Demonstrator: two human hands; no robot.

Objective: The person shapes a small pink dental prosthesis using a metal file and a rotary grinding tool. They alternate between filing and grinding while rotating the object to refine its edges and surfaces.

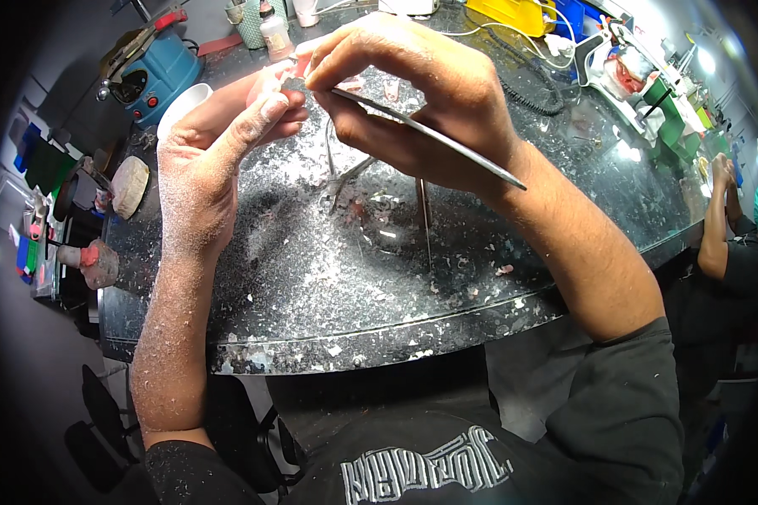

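Observation:
Above the bench, my left hand [219, 126] pinches a small pink-and-white piece [282, 77] between thumb and fingers. Its exact shape is mostly covered by the fingertips. White powder coats this hand and forearm. My right hand [421, 93] grips a slim metal hand tool [429, 135] like a pen. The tool's shaft slants back over the wrist, and its working end meets the piece at the left fingertips. Below the hands, a forked metal instrument [345, 178] and a thin metal rod-like tool [422, 206] lie on the dusty black bench [269, 290].
White dust and shavings cover the bench. A blue machine [162, 80], a white bowl [184, 108] and a round plaster block [131, 187] stand left. A bottle [275, 35] and yellow bin [514, 15] are behind. Right are a coiled cable [531, 99] and another person's arm [716, 223].

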